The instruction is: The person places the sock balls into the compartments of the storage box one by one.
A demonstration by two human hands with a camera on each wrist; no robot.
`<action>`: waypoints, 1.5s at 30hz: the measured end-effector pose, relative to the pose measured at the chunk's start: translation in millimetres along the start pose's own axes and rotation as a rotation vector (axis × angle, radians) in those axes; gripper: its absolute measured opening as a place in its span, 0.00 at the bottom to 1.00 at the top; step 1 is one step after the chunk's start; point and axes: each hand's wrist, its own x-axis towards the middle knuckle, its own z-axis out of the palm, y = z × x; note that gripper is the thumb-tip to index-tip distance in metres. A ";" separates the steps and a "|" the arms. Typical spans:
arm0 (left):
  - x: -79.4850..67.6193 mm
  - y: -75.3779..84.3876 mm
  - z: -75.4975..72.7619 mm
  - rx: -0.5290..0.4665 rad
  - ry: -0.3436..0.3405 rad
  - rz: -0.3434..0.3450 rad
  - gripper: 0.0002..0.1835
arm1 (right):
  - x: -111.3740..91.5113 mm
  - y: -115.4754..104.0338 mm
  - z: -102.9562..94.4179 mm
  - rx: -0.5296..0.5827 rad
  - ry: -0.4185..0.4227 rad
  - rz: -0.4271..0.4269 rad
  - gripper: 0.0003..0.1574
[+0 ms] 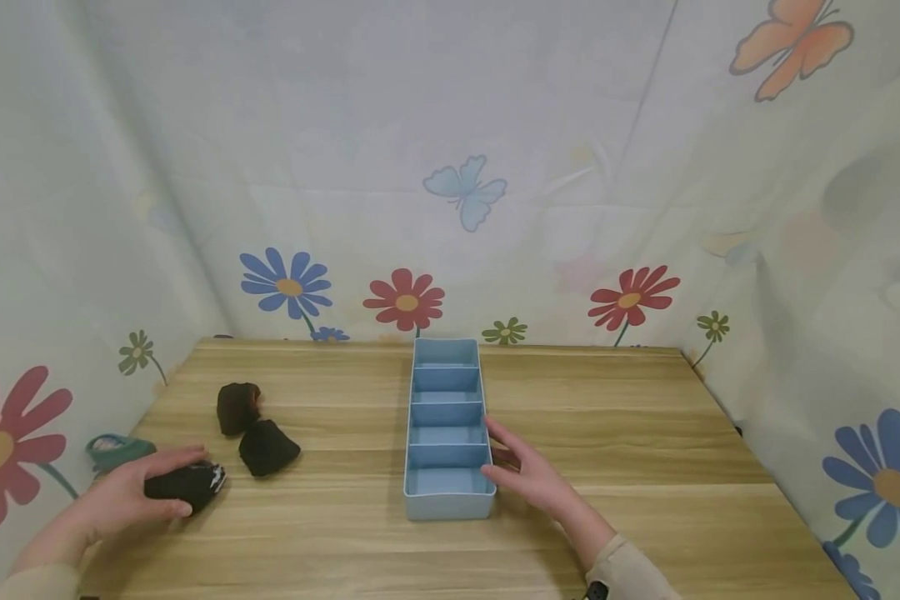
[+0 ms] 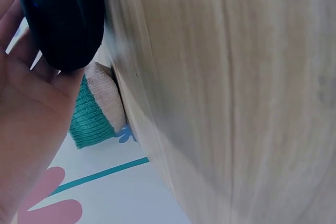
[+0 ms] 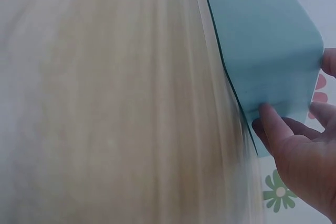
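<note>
My left hand grips a rolled black sock with a white mark at one end, thumb on the near side and fingers on the far side. Just beyond that hand lies a green rolled sock; its ribbed green and pale cuff shows in the left wrist view. Two more dark rolled socks, one behind the other, sit to the right of the held one. With fairly straight fingers, my right hand touches the right side of a light blue divided box near its front corner.
The box stands mid-table, its row of several compartments running front to back. The wooden table meets a flower-printed cloth at the back and along both sides.
</note>
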 end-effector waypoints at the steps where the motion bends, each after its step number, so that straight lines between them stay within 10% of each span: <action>1: 0.0 -1.4 0.3 0.005 0.001 0.008 0.39 | 0.0 0.0 0.2 -0.002 0.003 0.001 0.46; 45: 17.5 30.6 0.9 0.089 -0.063 -0.203 0.34 | -1.1 -1.1 2.1 -0.025 0.010 0.020 0.46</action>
